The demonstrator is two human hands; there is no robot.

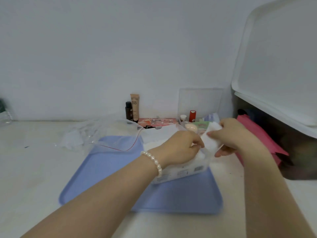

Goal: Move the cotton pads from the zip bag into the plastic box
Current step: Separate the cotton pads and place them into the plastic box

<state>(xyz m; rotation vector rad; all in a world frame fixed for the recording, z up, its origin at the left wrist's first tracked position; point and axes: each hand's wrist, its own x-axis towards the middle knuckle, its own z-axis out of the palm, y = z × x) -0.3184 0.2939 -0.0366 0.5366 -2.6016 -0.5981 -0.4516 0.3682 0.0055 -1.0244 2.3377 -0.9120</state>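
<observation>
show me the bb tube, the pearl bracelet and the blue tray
bb tube [134, 107], head view, on its beige body.
pearl bracelet [153, 160], head view, on a bead at the left wrist.
blue tray [109, 172], head view, on its bare floor.

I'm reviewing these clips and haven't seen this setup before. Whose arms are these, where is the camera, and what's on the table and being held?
There is no machine: a person wears one camera on the head, looking down at their own bare arms. The left hand, with a pearl bracelet, and the right hand together hold a stack of white cotton pads above a pack lying on a blue tray. An open zip bag with a red seal rests on the tray's far edge. Cosmetics, including a BB tube, stand by the wall.
</observation>
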